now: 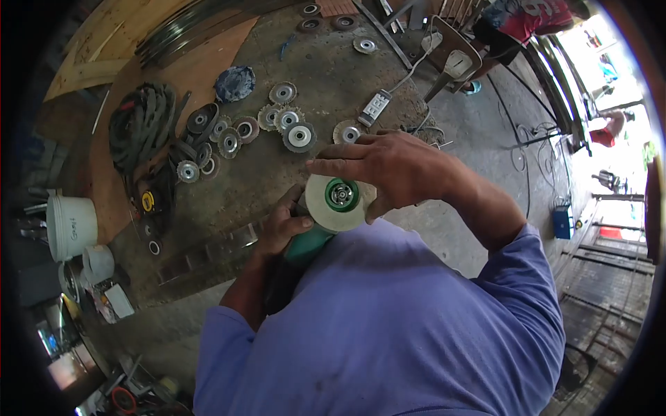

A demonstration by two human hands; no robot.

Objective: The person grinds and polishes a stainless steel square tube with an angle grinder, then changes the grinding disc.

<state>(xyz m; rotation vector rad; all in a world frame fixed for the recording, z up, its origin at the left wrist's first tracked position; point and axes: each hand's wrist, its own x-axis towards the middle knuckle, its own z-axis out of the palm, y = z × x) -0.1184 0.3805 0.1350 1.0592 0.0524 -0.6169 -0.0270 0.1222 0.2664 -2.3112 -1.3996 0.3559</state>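
My left hand (pixel 283 225) is wrapped round the green body of an angle grinder (pixel 309 245), held close against my shirt. A pale round disc (pixel 320 209) with a green centre and a metal nut faces up on the grinder's head. My right hand (pixel 406 170) grips the disc, its fingers across the far rim and its thumb at the right edge. Just beyond lie several worn flap discs (pixel 300 137) on the workbench (pixel 333 76). The grinder's rear end is hidden by my arm and shirt.
A power strip (pixel 375 107) with a white cord lies on the bench's right side. Coiled dark belts (pixel 142 128), a blue cloth (pixel 235 84) and a white bucket (pixel 71 227) are at the left. A person (pixel 517 28) is near a chair (pixel 458 66) at the back right.
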